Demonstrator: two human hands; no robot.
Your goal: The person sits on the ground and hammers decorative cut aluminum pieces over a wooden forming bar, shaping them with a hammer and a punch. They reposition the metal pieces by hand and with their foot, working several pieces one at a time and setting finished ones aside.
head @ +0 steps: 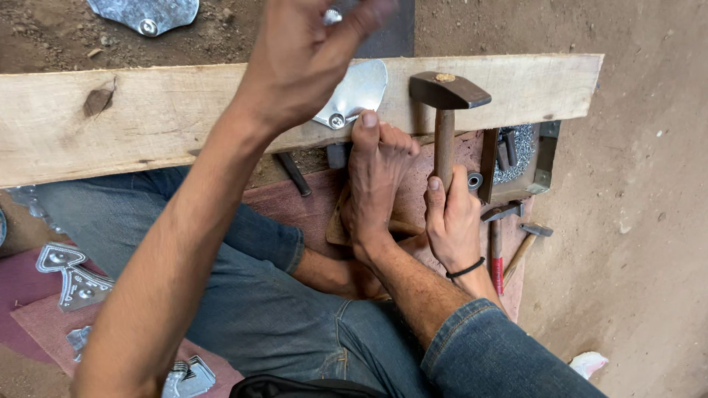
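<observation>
Left hand (310, 55) raised over wooden plank (162, 110), fingertips pinching small metal piece (332, 15). Right hand (451, 217) wrapped around hammer (445, 125) handle, head upright beside foot (375, 180).

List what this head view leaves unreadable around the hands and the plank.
- Left hand: blurred, close to the lens; the small shiny piece at its fingertips cannot be identified.
- Metal plate on the plank: partly behind that hand.
- Tray contents: too small.
- Right hand grips the hammer handle, hiding its end.
</observation>
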